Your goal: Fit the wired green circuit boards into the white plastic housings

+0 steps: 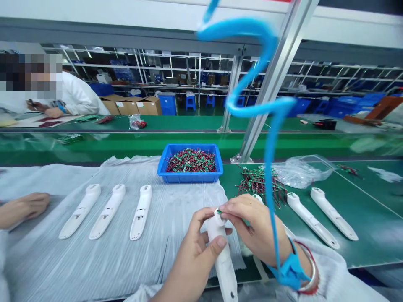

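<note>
My left hand (197, 256) grips a long white plastic housing (223, 256) upright near its top end. My right hand (255, 226) pinches a small green circuit board (221, 213) with its fingers, right at the housing's top opening. A blue wrist strap (291, 270) circles my right wrist. Three similar housings (141, 212) lie on a ribbed white foam sheet (94, 268) to the left. Several more (311, 220) rest on the green mat to the right, one partly hidden behind my right hand.
A blue tray (190, 178) holds wired green boards, and a loose pile (261, 184) lies beside a clear plastic bag (302, 173). A blue coiled cord (270, 126) hangs in front. A co-worker's hand (23, 208) rests at left; another person works across the conveyor.
</note>
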A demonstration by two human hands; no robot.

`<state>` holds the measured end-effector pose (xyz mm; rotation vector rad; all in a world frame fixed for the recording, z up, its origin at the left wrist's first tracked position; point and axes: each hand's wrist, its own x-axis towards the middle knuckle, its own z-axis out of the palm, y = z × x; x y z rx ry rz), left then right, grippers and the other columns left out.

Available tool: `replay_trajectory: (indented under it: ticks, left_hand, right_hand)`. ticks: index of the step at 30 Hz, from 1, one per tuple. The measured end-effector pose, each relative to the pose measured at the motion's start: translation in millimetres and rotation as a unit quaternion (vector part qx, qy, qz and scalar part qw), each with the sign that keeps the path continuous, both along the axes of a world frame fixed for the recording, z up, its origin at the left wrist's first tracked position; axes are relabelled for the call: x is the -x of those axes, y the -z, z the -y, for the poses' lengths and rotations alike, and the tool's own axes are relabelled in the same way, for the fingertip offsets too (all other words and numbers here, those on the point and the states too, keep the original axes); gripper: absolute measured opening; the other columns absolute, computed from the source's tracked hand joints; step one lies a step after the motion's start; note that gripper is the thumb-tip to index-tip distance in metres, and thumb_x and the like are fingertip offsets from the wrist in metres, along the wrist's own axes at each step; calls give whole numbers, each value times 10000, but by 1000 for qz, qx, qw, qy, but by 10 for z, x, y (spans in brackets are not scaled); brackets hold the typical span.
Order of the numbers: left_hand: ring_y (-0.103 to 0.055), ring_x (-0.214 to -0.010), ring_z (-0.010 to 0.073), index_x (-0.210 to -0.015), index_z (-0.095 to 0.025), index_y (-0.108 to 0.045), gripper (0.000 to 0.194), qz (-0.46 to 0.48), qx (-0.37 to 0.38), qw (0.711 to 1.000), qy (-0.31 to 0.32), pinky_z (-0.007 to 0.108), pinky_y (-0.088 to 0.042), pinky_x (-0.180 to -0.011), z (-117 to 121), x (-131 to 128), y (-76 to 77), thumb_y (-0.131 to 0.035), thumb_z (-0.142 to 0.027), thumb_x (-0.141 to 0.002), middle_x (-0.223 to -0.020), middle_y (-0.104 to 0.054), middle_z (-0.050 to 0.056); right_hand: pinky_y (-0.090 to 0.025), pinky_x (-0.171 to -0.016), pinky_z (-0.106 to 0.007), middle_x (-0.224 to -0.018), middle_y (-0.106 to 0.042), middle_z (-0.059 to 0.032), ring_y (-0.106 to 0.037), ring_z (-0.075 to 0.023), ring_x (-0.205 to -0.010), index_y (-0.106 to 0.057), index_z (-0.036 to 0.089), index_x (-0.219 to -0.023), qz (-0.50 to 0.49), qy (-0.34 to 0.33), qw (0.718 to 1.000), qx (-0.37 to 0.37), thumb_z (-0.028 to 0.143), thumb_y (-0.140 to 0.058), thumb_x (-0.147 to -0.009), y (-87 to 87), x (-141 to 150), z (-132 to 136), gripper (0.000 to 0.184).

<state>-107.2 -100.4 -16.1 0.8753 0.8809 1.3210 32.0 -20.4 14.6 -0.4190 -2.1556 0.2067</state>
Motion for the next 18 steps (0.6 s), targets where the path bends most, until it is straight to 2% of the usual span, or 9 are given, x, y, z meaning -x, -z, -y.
replay_trajectory:
  ticks: [3,4,6,8,11,12,14,16,18]
  left_hand:
    - [-529,-1129,237,-1083,-364,-503,309,-10,-7,1000,-21,359,-467,-892,-2,-1,20,-603,-266,-807,-1315,-436,-8]
    - [-512,-1153,240,-1072,-364,-521,299,-21,-10,999,-35,359,-460,-911,-3,1,29,-608,-269,-802,-1352,-398,-13]
    - [-478,-1190,246,-1046,-359,-556,256,-47,-17,998,-50,384,-430,-959,-5,16,39,-597,-276,-806,-1402,-332,-18]
    - [-432,-1232,261,-1034,-352,-582,224,-80,-26,995,-43,438,-380,-1003,-6,46,32,-567,-276,-824,-1427,-301,-9]
    - [-315,-1315,277,-1021,-342,-617,219,-137,-47,989,-30,483,-273,-1063,-4,84,1,-551,-251,-833,-1447,-290,1]
    - [-297,-1326,278,-1011,-337,-627,214,-149,-50,987,-30,484,-255,-1070,0,86,-8,-550,-248,-833,-1451,-294,4]
    - [-296,-1329,282,-992,-324,-640,199,-159,-49,986,-26,485,-266,-1062,10,79,-13,-545,-250,-834,-1463,-294,10]
    - [-315,-1319,297,-998,-307,-639,199,-164,-47,985,-23,491,-319,-1028,9,92,-5,-545,-257,-829,-1475,-290,21]
    - [-374,-1285,299,-982,-287,-643,194,-208,-38,976,-51,474,-374,-991,-30,190,6,-585,-257,-799,-1434,-377,44]
  right_hand:
    - [-525,-690,-324,-883,-659,-45,-619,-162,-817,-515,207,-1009,4,-6,1000,-4,43,-509,-811,4,-16,15,257]
    - [-527,-689,-322,-878,-657,-43,-622,-162,-814,-521,209,-985,-4,-3,1000,19,48,-519,-807,1,-22,19,240]
    - [-542,-673,-300,-843,-653,-24,-635,-153,-787,-517,218,-936,-29,-11,991,128,87,-575,-791,-14,-34,9,204]
    - [-558,-641,-270,-803,-643,-4,-646,-141,-746,-492,218,-898,-62,-57,951,297,149,-668,-733,-32,-46,-37,250]
    - [-554,-567,-219,-732,-624,31,-633,-106,-628,-453,208,-862,-93,-132,845,510,170,-790,-581,-39,-53,-144,440]
    - [-542,-543,-200,-705,-621,41,-620,-92,-588,-443,204,-845,-98,-140,818,549,160,-813,-535,-32,-52,-176,485]
    - [-523,-518,-179,-667,-626,51,-603,-78,-542,-424,200,-812,-104,-143,789,588,140,-839,-470,-9,-41,-218,541]
    - [-516,-515,-180,-655,-639,43,-607,-82,-536,-413,197,-782,-114,-142,779,601,144,-846,-452,18,-24,-232,547]
    - [-516,-521,-186,-656,-649,33,-617,-89,-539,-419,191,-764,-117,-135,773,609,158,-844,-459,35,-8,-231,525]
